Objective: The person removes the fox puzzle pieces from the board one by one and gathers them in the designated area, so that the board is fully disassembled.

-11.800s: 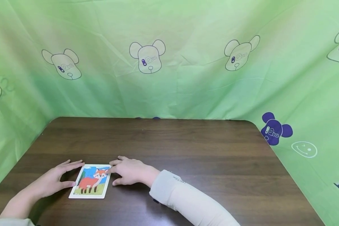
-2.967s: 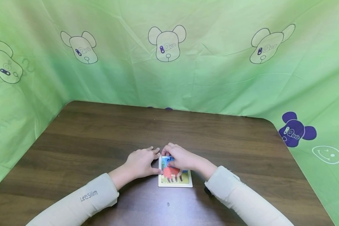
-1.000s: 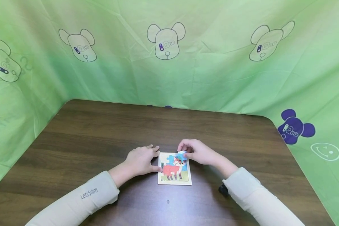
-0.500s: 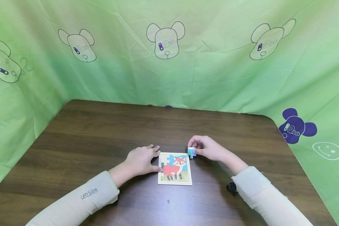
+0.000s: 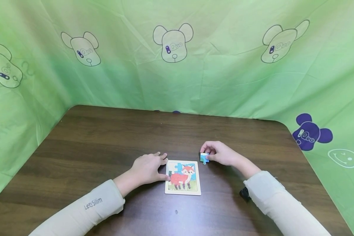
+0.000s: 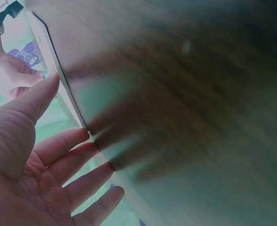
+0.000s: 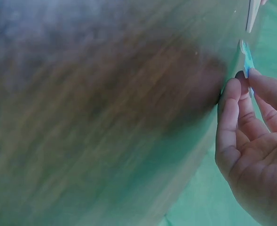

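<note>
A square jigsaw puzzle of an orange fox [image 5: 179, 178] lies in a pale frame [image 5: 183, 193], flat on the table. In its upper left corner a bare pale slot [image 5: 171, 165] shows. My left hand [image 5: 146, 167] rests at the frame's left side, fingers extended; in the left wrist view the thumb [image 6: 46, 94] and fingertips touch the board's edge [image 6: 49, 46]. To the right of the frame's upper corner, my right hand [image 5: 222, 154] pinches a blue puzzle piece [image 5: 204, 157] between thumb and fingers. In the right wrist view that piece [image 7: 247, 56] stands tilted at the fingertips, low over the table.
The dark wooden table [image 5: 121, 131] spreads around the puzzle. Behind and beside it hangs a green curtain [image 5: 212, 72] printed with bear heads. A black device [image 5: 245, 194] sits under my right wrist.
The puzzle came from the left to the middle between the earliest frames. Since then my right hand has lifted the blue piece out and carried it right, off the frame. The left hand stays put.
</note>
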Motion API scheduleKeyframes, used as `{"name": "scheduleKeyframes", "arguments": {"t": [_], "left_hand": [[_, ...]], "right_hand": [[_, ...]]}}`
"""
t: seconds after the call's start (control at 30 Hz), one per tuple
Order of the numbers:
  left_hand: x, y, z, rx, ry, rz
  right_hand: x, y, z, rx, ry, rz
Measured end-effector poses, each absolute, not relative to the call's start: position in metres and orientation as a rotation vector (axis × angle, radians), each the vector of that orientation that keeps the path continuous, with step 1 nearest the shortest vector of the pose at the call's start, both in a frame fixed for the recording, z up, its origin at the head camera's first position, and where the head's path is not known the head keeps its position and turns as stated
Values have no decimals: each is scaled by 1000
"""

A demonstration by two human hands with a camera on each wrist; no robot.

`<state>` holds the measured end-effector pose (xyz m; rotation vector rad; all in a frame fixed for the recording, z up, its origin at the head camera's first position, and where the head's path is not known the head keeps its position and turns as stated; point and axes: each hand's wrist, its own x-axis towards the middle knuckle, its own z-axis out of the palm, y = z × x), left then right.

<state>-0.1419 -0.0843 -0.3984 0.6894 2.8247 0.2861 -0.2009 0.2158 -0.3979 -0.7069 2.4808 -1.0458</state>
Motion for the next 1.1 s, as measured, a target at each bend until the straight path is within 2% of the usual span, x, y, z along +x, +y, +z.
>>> {"name": "scheduleKeyframes", "arguments": {"t": [0.57,1.1], "left_hand": [[-142,-86,-400,703,2836,284],[-143,-85,-398,686,2822,280]], "right_hand": [[-205,215,-395,-755,2650,-877],[-193,162,-386,-985,2503,-853]]}}
